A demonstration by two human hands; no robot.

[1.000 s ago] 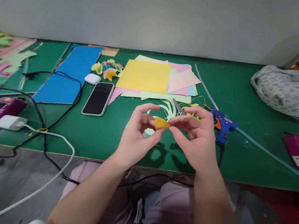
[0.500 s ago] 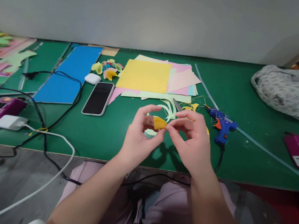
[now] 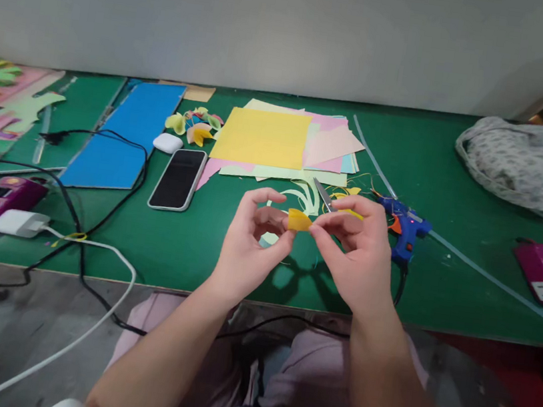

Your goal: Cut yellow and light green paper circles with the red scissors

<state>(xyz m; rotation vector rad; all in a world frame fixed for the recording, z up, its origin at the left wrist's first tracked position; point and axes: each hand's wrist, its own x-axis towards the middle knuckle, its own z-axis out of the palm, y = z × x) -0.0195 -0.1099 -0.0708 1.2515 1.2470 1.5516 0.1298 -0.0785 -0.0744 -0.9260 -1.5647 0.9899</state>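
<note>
Above the green table, a small curved piece of yellow paper (image 3: pixel 299 220) is held between my two hands. My left hand (image 3: pixel 252 248) pinches its left end between thumb and fingers. On its right end, my right hand (image 3: pixel 358 256) closes thumb and forefinger. Just behind the hands lie scissors (image 3: pixel 322 193), partly hidden by my right hand, and pale green paper strips (image 3: pixel 306 198). Yellow paper scraps (image 3: pixel 351 204) show behind my right fingers. A blue glue gun (image 3: pixel 406 229) rests to the right of my right hand.
A stack of coloured sheets with a yellow sheet (image 3: pixel 260 137) on top lies at the back. Left of it are paper petals (image 3: pixel 199 131), a phone (image 3: pixel 178 179), a white case (image 3: pixel 167 143) and a blue board (image 3: pixel 124 135). Cables (image 3: pixel 81 224) cross the left side. A cloth bag (image 3: pixel 514 167) sits right.
The yellow paper piece has shifted slightly right and turned a little. My right hand has moved right, hiding more of the glue gun, and more of the scissors shows.
</note>
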